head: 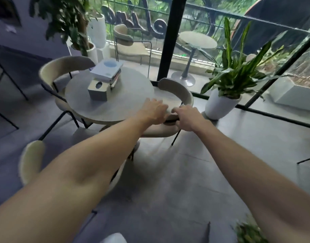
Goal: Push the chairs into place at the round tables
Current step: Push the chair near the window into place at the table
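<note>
The fingers of the left hand (155,111) lie spread and flat over the near edge of the chair (175,95) where it meets the round table (115,104), pressing rather than gripping, while the fingers of the right hand (186,118) are curled together around the chair's edge and the dark frame just beneath it; how far the thumb wraps under I cannot tell. Both arms reach out nearly straight. The chair sits at the right side of the table, its curved back toward the window, its seat already partly under the tabletop. To finish this well, I would say the push should go level and slowly toward the table's centre, both hands sharing it so the chair does not swivel on its thin black legs. The white plant pot (220,106) stands near the chair's far side, so any swing that way looks risky. A box (98,91) and a stack of books (107,71) rest on the table; a knock against the top could jolt them. Another chair (63,71) is tucked in at the left, and a third (32,160) stands nearer, lower left.
</note>
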`<state>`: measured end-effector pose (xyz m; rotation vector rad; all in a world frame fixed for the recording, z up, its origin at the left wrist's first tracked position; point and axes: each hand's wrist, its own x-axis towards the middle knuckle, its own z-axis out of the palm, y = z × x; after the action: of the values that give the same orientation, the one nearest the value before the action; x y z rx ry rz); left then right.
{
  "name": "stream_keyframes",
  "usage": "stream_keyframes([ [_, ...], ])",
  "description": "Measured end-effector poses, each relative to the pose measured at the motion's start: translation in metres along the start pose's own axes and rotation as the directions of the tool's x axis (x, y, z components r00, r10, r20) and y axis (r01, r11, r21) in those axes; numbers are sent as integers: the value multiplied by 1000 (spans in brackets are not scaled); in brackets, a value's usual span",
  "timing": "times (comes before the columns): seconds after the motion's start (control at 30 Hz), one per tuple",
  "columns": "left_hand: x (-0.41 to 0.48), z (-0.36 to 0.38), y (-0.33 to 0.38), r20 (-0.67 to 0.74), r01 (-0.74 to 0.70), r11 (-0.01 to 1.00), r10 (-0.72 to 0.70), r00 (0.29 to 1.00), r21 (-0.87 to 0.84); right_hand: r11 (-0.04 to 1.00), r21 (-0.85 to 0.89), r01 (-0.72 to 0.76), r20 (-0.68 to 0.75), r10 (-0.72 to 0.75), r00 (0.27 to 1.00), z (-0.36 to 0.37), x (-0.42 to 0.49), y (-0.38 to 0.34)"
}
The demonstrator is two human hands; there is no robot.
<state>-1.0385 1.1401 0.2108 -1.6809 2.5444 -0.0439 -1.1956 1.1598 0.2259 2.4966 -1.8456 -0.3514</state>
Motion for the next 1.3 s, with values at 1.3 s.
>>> stream_keyframes([
  [1.3,447,85,80,332,856,514,-799,501,-53,513,-140,847,228,-816,531,89,476,315],
])
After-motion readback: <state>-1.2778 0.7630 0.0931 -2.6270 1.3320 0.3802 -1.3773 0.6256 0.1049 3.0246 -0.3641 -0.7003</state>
